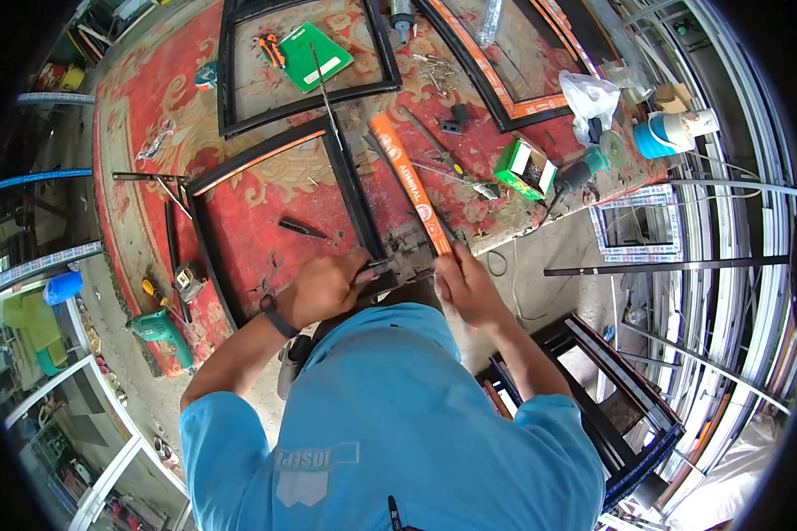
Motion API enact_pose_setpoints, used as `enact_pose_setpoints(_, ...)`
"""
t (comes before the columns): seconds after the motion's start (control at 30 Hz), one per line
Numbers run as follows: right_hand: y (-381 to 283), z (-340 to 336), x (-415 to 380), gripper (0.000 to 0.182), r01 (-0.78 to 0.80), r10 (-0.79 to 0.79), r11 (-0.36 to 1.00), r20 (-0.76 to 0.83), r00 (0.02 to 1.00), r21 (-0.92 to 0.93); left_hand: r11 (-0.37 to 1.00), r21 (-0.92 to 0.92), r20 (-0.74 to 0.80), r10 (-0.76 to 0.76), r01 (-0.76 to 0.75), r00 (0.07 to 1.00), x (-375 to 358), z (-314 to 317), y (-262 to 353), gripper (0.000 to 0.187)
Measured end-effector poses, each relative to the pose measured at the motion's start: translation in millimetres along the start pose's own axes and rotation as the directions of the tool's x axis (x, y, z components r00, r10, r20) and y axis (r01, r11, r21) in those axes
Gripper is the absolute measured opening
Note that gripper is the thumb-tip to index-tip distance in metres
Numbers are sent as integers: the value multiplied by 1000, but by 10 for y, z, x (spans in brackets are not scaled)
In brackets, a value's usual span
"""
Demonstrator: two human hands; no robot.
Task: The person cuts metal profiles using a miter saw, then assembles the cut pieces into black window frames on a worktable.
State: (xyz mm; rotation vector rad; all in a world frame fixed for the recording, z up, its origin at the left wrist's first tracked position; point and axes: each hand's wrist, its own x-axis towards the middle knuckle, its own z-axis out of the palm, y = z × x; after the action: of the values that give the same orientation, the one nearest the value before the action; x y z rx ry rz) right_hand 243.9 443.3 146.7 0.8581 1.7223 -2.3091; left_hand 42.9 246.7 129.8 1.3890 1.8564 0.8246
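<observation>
My right hand [471,288] is closed round the near end of an orange-faced strip [409,181], which slants away over the red patterned cloth. To its left, my left hand [329,285], with a dark band on the wrist, is closed at the near end of a black frame [352,190]. Its fingertips pinch something small and dark that I cannot make out. The frame lies on the cloth, open on its near side as far as I can see. A long thin rod [324,93] lies across its far right corner.
Two more frames [305,108] [511,119] lie at the back, one under a green notebook [308,57]. A green box [525,168] and a grinder [584,168] sit right. A green drill [162,334] is at the left edge, and metal profiles [664,265] stand right.
</observation>
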Motion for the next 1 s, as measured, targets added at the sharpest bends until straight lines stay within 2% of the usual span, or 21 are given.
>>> enact_pose_setpoints(0.03, 181, -38, 84, 42, 115, -145, 967, -117, 982, -228, 992, 94, 17, -81, 79, 997, -25, -27, 40, 27)
enact_pose_setpoints(0.07, 380, -66, 122, 44, 183, -297, 873, -196, 935, -453, 994, 84, 11, -69, 68, 998, -79, 26, 35, 27)
enact_pose_setpoints(0.1, 339, -49, 164, 46, 219, -463, 717, -218, 859, -662, 995, 79, -10, -57, 57, 998, -95, 68, 20, 27)
enact_pose_setpoints(0.13, 258, -77, 174, 46, 145, -239, 904, -193, 952, -403, 996, 82, -36, -43, 46, 998, -84, 64, -13, 27)
enact_pose_setpoints(0.17, 202, -72, 76, 46, -6, -5, 994, -102, 995, -107, 999, 17, 2, -34, 34, 999, -117, 51, -39, 28)
enact_pose_setpoints(0.2, 149, -38, -13, 46, -197, 192, 964, 49, 980, 179, 999, -50, 46, -15, 17, 999, -126, 30, -45, 29)
enact_pose_setpoints(0.23, 229, -42, -14, 51, -236, 211, 923, 115, 971, 305, 993, -120, 82, 15, -5, 997, -90, 18, -55, 30)
enact_pose_setpoints(0.33, 373, -94, -74, 56, -362, 247, 806, 291, 924, 468, 966, -245, 309, -6, 86, 951, -140, 58, -145, 38)
enact_pose_setpoints(0.37, 492, -130, -70, 59, -412, 219, 732, 385, 897, 542, 942, -324, 314, 24, 83, 949, -187, 122, -213, 45)
enact_pose_setpoints(0.47, 446, -65, -66, 57, -361, 193, 705, 324, 926, 610, 957, -270, 240, -43, 109, 970, -139, 7, 44, 46)
enact_pose_setpoints(0.5, 375, -36, -56, 55, -298, 191, 801, 250, 949, 520, 974, -215, 181, -31, 70, 983, -139, 10, 35, 46)
enact_pose_setpoints(0.57, 348, -20, -48, 54, -264, 195, 845, 192, 962, 465, 995, -96, 64, 9, -2, 998, -127, 19, 0, 45)
enact_pose_setpoints(0.6, 347, -15, -50, 53, -249, 197, 865, 162, 967, 435, 996, -92, 75, 13, -6, 997, -118, 1, -3, 46)
enact_pose_setpoints(0.7, 354, -7, -66, 54, -257, 177, 883, 228, 958, 393, 996, -89, 95, 19, -10, 995, -115, -73, 34, 49)
enact_pose_setpoints(0.8, 305, -15, -86, 54, -357, 192, 762, 338, 921, 541, 995, -99, 94, 6, 3, 996, -112, -116, 109, 49)
enact_pose_setpoints(0.9, 302, -1, -86, 58, -374, 187, 746, 367, 912, 550, 994, -110, 61, -17, 23, 998, -129, -98, 148, 48)
enact_pose_setpoints(1.0, 293, 34, -84, 57, -319, 175, 801, 312, 934, 506, 995, -103, -1, 5, -5, 1000, -158, -21, 110, 49)
